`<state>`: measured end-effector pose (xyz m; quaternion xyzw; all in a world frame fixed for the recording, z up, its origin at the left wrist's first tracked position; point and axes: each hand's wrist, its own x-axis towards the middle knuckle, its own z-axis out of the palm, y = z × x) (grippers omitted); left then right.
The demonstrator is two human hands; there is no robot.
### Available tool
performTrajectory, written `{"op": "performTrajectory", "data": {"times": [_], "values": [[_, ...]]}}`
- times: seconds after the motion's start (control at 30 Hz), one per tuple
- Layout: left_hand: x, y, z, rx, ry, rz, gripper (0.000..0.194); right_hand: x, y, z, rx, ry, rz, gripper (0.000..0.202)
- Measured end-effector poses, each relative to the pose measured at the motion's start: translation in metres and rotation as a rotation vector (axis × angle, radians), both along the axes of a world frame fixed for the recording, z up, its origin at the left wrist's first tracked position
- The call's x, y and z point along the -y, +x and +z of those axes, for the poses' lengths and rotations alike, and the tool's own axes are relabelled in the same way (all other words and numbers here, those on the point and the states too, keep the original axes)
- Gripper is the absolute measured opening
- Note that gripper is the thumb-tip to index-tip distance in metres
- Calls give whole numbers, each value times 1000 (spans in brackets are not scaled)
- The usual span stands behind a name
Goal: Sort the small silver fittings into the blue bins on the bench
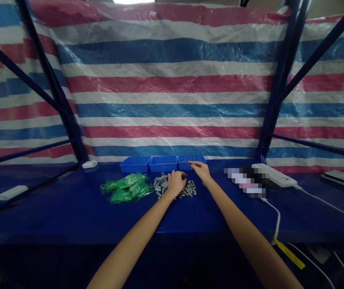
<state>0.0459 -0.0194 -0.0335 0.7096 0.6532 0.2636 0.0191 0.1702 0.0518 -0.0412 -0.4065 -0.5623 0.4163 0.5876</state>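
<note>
A heap of small silvery metal parts [161, 185] lies on the blue table. My left hand [176, 183] rests over the middle of this heap with its fingers curled. Something dark shows by its fingertips, too small to name, and what the fingers grip is hidden. At the front of the right-hand blue bin [200, 159], my right hand [201, 170] is closed in a pinch. Its fingertips are at the bin's rim, and whatever they hold is too small to make out. Some small parts show inside that bin.
Left of the heap lies a pile of green plastic packets [129, 188]. Two more blue bins, a left one [135, 165] and a middle one [163, 163], stand behind. To the right are a blurred-out phone-like object [245, 182] and a white power bank [275, 176] with cables.
</note>
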Motion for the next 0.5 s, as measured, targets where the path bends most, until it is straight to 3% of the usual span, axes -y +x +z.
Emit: {"op": "performTrajectory", "data": {"times": [0.13,0.3,0.5], "values": [[-3,0,1,146,118,63,22,9,-2,3,35,-97,15,19],[-7,-2,2,358,252,62,19,22,-15,8,62,-200,132,15],[-9,-2,4,559,390,48,16,30,-22,11,-122,-265,230,15]]}}
